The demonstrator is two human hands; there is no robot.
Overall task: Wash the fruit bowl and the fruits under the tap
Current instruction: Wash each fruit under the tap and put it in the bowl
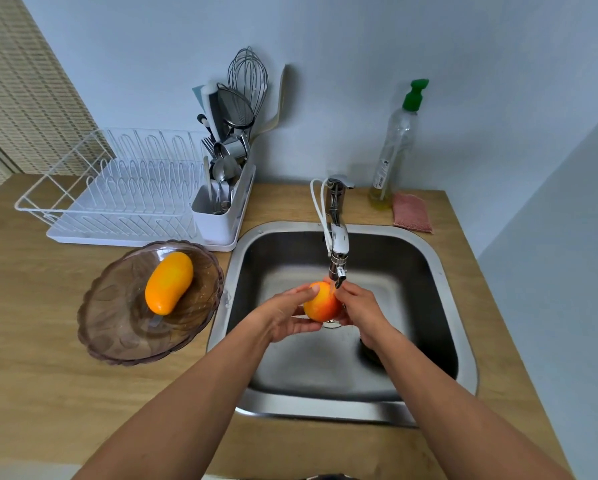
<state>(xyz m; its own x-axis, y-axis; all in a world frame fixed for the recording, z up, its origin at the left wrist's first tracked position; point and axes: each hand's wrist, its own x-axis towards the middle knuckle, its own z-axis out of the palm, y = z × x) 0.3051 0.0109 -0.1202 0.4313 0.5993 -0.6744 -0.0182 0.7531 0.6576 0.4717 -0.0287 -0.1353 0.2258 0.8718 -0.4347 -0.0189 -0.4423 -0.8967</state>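
I hold a round orange-red fruit (320,304) between both hands, just under the spout of the tap (337,244) and over the sink (429,258). My left hand (283,317) cups it from the left and below, fingers curled round it and the thumb on top. My right hand (360,310) grips its other side with curled fingers.

On the counter (31,341), well to the left of my left hand, the brown glass bowl (117,327) holds one yellow-orange mango (168,283) lying on its side. Beyond the bowl, a white dish rack (117,188) has bare prongs. Its cutlery holder (218,216) is packed with spoons, forks, a strainer and a whisk (248,74). Beyond my right hand, a soap bottle (394,150) with a green cap has a little yellow liquid at the bottom, and a pink cloth (412,213) lies beside it.

The fruit and my fingers cover most of the drain. Something dark in the sink under my right wrist is too hidden to identify. The water is hard to see.
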